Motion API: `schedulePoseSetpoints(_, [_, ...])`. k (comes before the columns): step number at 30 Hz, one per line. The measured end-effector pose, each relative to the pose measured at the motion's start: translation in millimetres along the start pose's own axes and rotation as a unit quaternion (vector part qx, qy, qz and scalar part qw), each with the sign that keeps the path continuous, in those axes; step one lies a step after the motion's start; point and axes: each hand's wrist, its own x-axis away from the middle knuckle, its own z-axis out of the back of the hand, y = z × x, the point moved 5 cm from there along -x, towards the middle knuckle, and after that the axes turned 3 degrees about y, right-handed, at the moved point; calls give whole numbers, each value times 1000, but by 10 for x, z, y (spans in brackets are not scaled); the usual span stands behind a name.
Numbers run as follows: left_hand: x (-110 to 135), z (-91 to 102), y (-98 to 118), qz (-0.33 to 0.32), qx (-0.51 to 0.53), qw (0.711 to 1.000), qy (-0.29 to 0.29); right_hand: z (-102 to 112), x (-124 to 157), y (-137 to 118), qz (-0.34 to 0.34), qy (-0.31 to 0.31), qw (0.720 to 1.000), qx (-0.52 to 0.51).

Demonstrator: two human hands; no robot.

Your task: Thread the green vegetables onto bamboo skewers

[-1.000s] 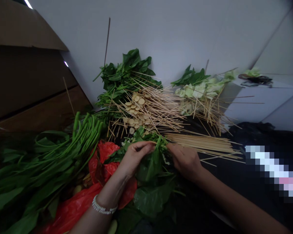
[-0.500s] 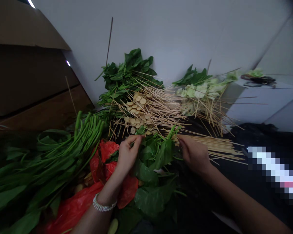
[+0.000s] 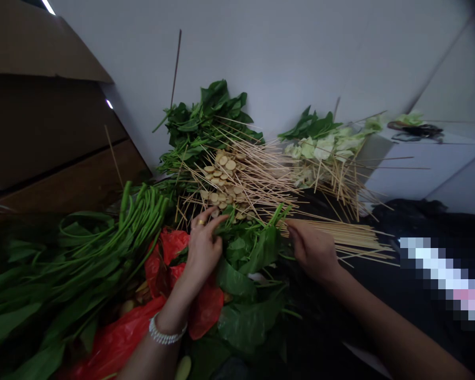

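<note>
My left hand (image 3: 203, 245) has its fingers apart, with the fingertips by a green leaf (image 3: 230, 215) in front of the potato slices. My right hand (image 3: 313, 247) is closed in a pinch at the left ends of a bundle of bamboo skewers (image 3: 354, 236). What sits between its fingertips is too small to make out. Between the hands lies a loose heap of leafy greens (image 3: 247, 274), some stems pointing up towards the right hand. Just beyond are skewered potato slices (image 3: 224, 177), their sticks fanning to the right.
Long-stemmed greens (image 3: 83, 264) fill the left side, beside a red plastic bag (image 3: 130, 330). More greens (image 3: 214, 113) lean against the white wall (image 3: 285, 53). Skewered cabbage pieces (image 3: 326, 148) stand back right. Cardboard (image 3: 43, 42) rises at left; black plastic (image 3: 427, 221) lies right.
My left hand has opened from a pinch, its fingers spreading and shifting slightly left. The right hand keeps its pinch in nearly the same place.
</note>
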Motion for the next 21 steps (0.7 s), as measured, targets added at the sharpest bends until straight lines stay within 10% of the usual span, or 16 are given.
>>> schedulePoseSetpoints(4, [98,-194,53,10,46,993,-108,1,9,-8,6,5,1000,-4])
schedulePoseSetpoints(10, [91,-144,5,45,20,999,-19,-25,20,-2,-9,-5,1000,-15])
schedulePoseSetpoints(17, [89,-203,-106,82,-159,977,-117,-47,15,-30,5,-12,1000,-17])
schedulePoseSetpoints(21, [47,-168,-84,58,-127,987,-79,-58,22,-40,7,-14,1000,-14])
